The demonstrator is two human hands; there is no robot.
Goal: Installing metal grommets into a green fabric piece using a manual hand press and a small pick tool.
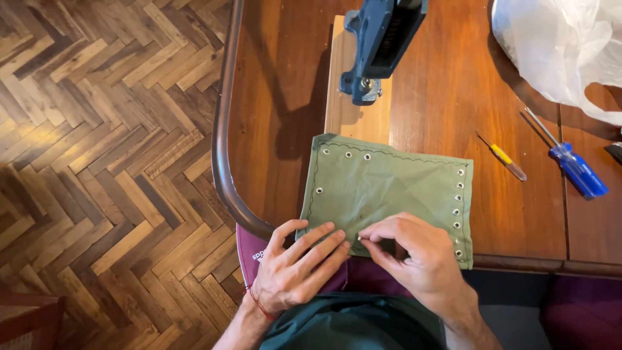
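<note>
Green canvas piece, eyelets along its edges, lies flat at the near edge of the wooden table. Left hand rests on the canvas's near-left corner, fingers spread, holding nothing. Right hand sits at its near edge, thumb and forefinger pinched together, possibly on a small eyelet; too small to confirm. Blue press stands beyond the canvas; two screwdrivers lie to its right.
</note>
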